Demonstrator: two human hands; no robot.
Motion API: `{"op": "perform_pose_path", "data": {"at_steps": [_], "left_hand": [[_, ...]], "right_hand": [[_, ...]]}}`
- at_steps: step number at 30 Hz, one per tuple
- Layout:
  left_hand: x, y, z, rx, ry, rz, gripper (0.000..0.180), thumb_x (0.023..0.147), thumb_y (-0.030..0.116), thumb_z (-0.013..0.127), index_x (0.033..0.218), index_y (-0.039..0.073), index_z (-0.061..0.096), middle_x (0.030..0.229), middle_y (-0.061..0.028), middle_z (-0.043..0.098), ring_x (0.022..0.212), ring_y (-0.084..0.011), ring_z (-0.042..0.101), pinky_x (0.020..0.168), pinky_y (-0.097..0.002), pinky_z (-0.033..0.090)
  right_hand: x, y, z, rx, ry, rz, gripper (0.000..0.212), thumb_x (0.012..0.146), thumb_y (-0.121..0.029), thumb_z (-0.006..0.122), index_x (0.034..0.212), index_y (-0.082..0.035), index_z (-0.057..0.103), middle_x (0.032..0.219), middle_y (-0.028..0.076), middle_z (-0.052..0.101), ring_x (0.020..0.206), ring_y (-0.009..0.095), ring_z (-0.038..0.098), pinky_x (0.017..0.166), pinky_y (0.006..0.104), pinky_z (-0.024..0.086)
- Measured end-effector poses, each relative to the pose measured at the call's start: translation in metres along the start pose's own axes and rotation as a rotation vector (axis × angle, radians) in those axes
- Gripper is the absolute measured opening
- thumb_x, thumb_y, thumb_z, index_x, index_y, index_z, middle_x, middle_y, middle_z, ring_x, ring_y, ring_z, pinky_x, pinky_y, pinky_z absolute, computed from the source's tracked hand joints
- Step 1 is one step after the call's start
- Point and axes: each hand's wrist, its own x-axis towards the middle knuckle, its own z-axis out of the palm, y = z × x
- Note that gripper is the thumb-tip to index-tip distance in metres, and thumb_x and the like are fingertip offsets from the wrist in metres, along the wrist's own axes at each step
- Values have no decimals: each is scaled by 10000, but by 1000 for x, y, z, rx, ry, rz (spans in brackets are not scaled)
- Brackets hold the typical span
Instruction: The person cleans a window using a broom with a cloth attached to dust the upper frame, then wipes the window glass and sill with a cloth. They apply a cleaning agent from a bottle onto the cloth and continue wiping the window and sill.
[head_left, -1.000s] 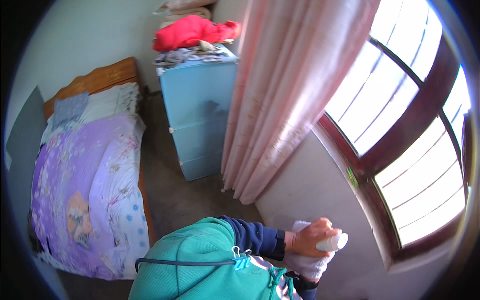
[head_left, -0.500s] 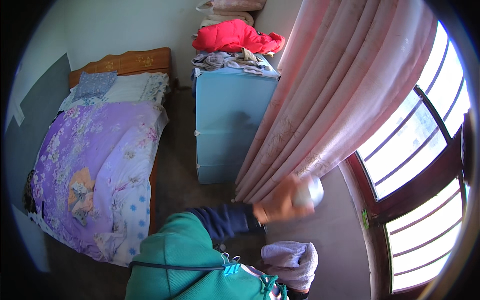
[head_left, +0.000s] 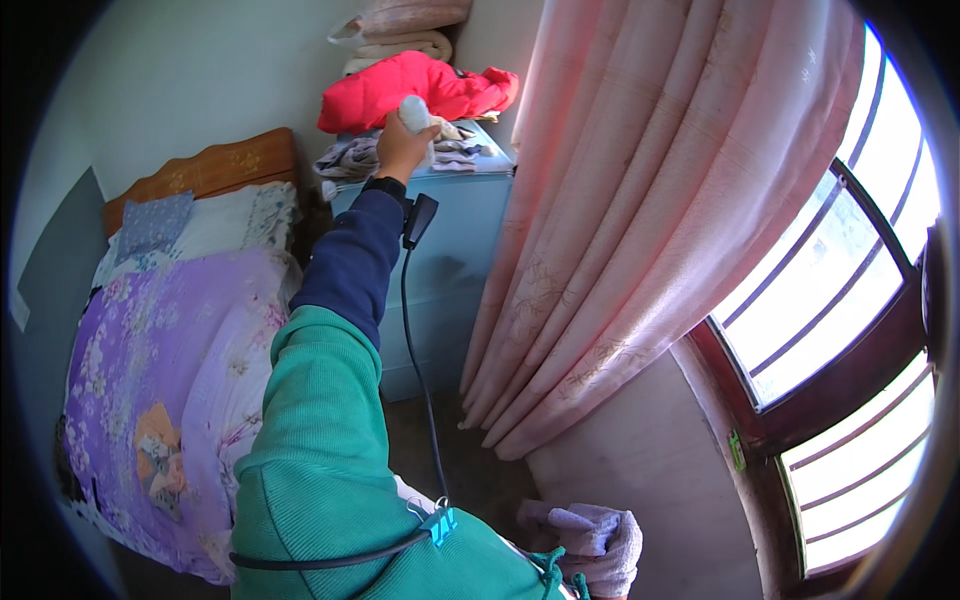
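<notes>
My left hand reaches forward over the light blue cabinet, its fingers wrapped round a white bottle with a rounded end. Just behind the bottle lies a puffy red jacket. Crumpled grey and white clothes cover the cabinet top beside the hand. Low in front of me, a pale purple towel is bunched around my right hand, which holds it. The towel hides that hand's fingers.
Left of me stands a bed with a purple floral cover and a wooden headboard. A long pink curtain hangs right of the cabinet, next to a barred window. A black cable hangs along my left arm.
My left hand has swung from beside the lower curtain, up and leftward, to the cabinet top with the bottle still in it. The towel stays low at the right.
</notes>
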Motion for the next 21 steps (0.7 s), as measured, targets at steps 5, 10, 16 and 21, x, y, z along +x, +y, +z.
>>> {"op": "perform_pose_path", "data": {"at_steps": [5, 10, 16, 21], "left_hand": [[-5, -26, 25, 156, 15, -21, 675, 674, 452, 770, 1105, 31, 465, 986, -230, 639, 913, -405, 622, 773, -467, 473], [2, -43, 28, 221, -4, -22, 640, 680, 441, 777, 1075, 26, 492, 991, -226, 639, 920, -400, 622, 770, -475, 474], [3, -48, 21, 430, 45, 58, 685, 721, 498, 727, 1141, 2, 511, 1002, -225, 629, 946, -415, 607, 803, -470, 471], [-80, 13, 8, 2, 73, 594, 436, 835, 324, 682, 1115, 7, 577, 934, -142, 652, 873, -293, 623, 746, -383, 485]], "right_hand": [[9, 10, -8, 322, -9, -115, 177, 758, 12, 631, 652, 0, 489, 675, 56, 587, 579, 110, 514, 557, 253, 463], [13, 16, -18, 16, 49, -277, 241, 819, -7, 568, 600, -30, 470, 582, 14, 457, 527, 126, 463, 646, 287, 523], [6, 16, -35, -235, 188, -321, 218, 778, -14, 624, 643, -26, 454, 544, 13, 462, 500, 114, 461, 690, 310, 532], [-6, 27, -68, -231, -74, -227, 203, 634, 15, 647, 759, -39, 496, 609, 18, 518, 523, 94, 440, 593, 237, 436]]}}
